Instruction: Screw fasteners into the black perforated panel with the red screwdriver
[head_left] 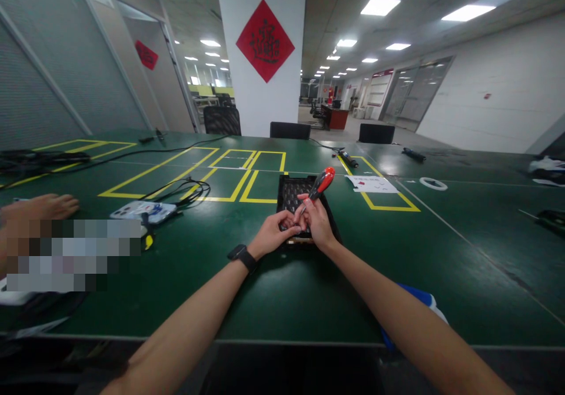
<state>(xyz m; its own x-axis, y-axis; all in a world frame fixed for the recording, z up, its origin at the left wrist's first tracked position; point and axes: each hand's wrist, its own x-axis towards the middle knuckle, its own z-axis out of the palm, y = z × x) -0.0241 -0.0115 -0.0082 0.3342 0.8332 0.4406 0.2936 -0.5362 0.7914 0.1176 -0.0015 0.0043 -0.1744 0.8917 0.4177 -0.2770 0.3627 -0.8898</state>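
Observation:
My right hand [319, 224] is closed around a screwdriver [321, 184] with a red and black handle, which points up and away from me at a slant. My left hand [278, 230], with a dark watch on its wrist, has its fingers pinched together by the screwdriver's lower end. Whatever sits between those fingertips is too small to make out. Both hands are over a black tray [282, 192] with a patterned inside; they hide its near part.
On the left, another person's hand [42, 211] rests near a phone [143, 211] and black cables [194, 190]. Yellow tape rectangles mark the green table [247, 301]. To the right lie a paper sheet [375, 184], a white tape ring [433, 183] and a blue-white item [417, 296].

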